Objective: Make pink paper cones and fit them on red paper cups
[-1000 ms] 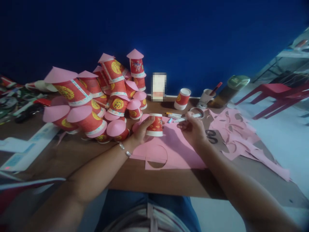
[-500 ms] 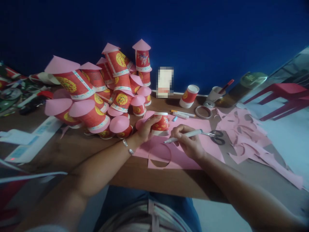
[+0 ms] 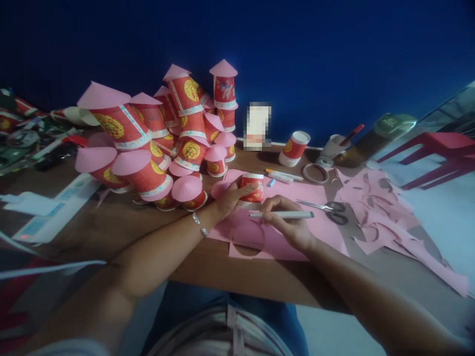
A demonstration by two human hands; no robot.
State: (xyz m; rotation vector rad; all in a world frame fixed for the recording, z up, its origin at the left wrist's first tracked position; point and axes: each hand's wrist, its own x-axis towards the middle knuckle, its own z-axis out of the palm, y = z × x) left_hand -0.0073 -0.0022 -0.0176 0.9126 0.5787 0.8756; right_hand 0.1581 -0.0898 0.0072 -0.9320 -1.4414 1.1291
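My left hand (image 3: 230, 199) is closed around a red patterned paper cup (image 3: 252, 190), which stands upside-down or upright, I cannot tell, over pink paper (image 3: 315, 242). Between the fingers of my right hand (image 3: 289, 222) lies a grey-white marker (image 3: 297, 214), nearly level, its tip pointing left just in front of the cup. A round outline or cut-out (image 3: 248, 237) shows in the pink sheet below the marker's tip. Scissors (image 3: 330, 207) rest on the paper to the right of my right hand.
Many red cups with pink cone tops (image 3: 141, 168) are stacked at the left. A tape roll (image 3: 315, 173), another red cup (image 3: 295, 148) and pens (image 3: 284, 174) lie behind the paper. Pink scraps (image 3: 386, 207) cover the right side; a power strip (image 3: 55, 207) lies far left.
The marker has swung from a slant to nearly level in my right hand. My left hand still holds the cup. The whole view has shifted slightly.
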